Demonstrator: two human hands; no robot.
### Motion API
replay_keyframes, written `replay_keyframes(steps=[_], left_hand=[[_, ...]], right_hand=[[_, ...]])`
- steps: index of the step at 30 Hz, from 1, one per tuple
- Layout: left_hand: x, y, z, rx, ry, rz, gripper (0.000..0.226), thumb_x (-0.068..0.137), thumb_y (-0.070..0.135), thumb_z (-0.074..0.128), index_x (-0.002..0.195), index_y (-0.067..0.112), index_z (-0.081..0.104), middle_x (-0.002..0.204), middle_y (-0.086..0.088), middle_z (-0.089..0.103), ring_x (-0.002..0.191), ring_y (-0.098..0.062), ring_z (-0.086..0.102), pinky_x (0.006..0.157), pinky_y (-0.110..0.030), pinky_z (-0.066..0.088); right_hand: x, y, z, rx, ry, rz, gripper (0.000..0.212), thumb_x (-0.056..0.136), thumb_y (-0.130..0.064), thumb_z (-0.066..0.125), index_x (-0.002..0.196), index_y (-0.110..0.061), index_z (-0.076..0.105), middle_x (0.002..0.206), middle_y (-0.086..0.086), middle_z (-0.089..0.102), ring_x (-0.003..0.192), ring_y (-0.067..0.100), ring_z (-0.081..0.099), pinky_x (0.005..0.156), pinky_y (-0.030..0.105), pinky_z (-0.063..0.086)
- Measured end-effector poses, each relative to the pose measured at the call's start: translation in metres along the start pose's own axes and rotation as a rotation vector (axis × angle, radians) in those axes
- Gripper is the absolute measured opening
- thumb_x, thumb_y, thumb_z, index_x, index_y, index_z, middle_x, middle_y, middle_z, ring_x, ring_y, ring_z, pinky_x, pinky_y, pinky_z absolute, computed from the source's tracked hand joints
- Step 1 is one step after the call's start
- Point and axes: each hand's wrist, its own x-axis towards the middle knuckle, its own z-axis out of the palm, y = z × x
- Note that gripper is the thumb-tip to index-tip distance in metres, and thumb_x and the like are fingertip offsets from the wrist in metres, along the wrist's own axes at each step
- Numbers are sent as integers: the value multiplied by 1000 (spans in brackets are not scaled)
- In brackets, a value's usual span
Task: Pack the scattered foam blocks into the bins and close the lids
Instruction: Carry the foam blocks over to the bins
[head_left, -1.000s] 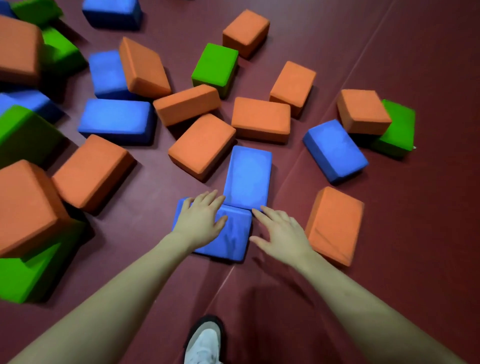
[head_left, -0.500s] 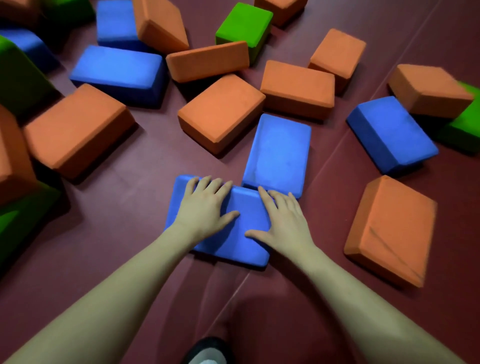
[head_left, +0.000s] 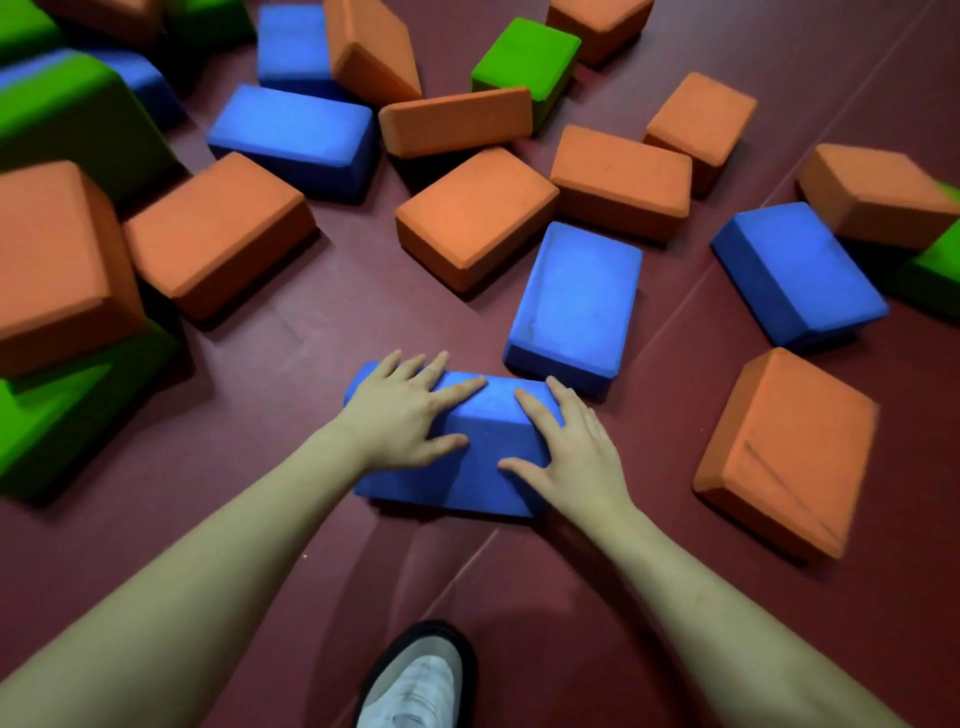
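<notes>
A blue foam block (head_left: 485, 457) lies crosswise on the dark red floor mat just in front of me, its near edge tipped up. My left hand (head_left: 400, 413) grips its left end, fingers over the top and thumb on the near face. My right hand (head_left: 569, 452) grips the right end the same way. Just beyond it lies a second blue block (head_left: 576, 296), lengthwise. Several orange, blue and green blocks are scattered across the mat behind. No bin is in view.
An orange block (head_left: 784, 447) lies close on the right, with a blue one (head_left: 795, 270) behind it. Stacked orange and green blocks (head_left: 62, 332) crowd the left edge. My shoe (head_left: 415, 686) shows at the bottom. Bare mat (head_left: 270, 395) lies left of my hands.
Both hands went from reaching over the near blue block to gripping its ends. The block has tipped up off the mat and the view has moved closer.
</notes>
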Motion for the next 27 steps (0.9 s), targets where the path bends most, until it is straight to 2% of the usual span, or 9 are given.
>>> replay_keyframes(steps=[4,7,13,15,17,19,22,24,27], left_hand=[[-5,-2,-3,29,129,141,71,80,72,32,136,34,51,106,-10,65,73,-29,54,68,-39,42],[2,21,-4,-9,263,161,65,82,70,35,134,36,53,108,-10,64,74,-29,51,67,-37,37],[58,99,-13,-42,394,141,58,82,61,41,130,33,58,113,-18,62,80,-34,59,73,-40,39],[77,130,-16,-34,416,131,56,81,59,44,128,33,60,115,-20,63,80,-35,59,74,-40,41],[94,158,-19,-37,418,67,55,77,56,60,125,32,62,114,-21,63,78,-36,60,74,-42,43],[114,182,-22,-65,392,-73,61,70,55,73,125,31,62,110,-20,63,77,-35,58,73,-41,43],[135,208,-36,-119,287,-231,65,81,54,64,140,33,46,122,-18,53,92,-35,53,83,-41,39],[147,218,-28,-88,198,-182,67,91,52,48,150,33,23,135,-16,39,111,-35,43,93,-42,31],[146,215,-18,-27,189,-58,72,92,59,37,153,33,6,148,-16,26,115,-34,41,95,-41,29]], right_hand=[[-9,3,-4,58,54,-72,67,73,-56,53,132,-26,45,137,19,53,122,41,54,93,52,49],[-15,21,-17,92,127,-66,62,78,-49,55,135,-28,43,142,17,48,125,40,51,98,49,46],[-37,81,-57,24,227,154,71,81,-38,66,144,-32,32,153,9,33,129,37,47,95,50,49],[-49,101,-65,16,264,250,77,83,-36,67,148,-29,27,157,8,27,134,35,42,101,47,44],[-60,121,-68,45,294,409,79,88,-37,65,152,-22,22,159,6,21,140,29,33,108,39,34],[-70,141,-67,53,243,587,78,90,-41,61,153,-19,19,159,7,19,143,27,27,113,37,25],[-79,167,-60,-95,-18,777,79,91,-58,47,154,-29,9,161,9,6,145,37,17,117,50,13],[-76,176,-56,-78,-134,891,85,86,-70,42,152,-39,-2,161,8,-8,146,41,3,114,60,6],[-67,182,-46,-15,-179,971,93,79,-78,44,149,-45,-9,159,8,-20,145,40,-12,108,68,-1]])
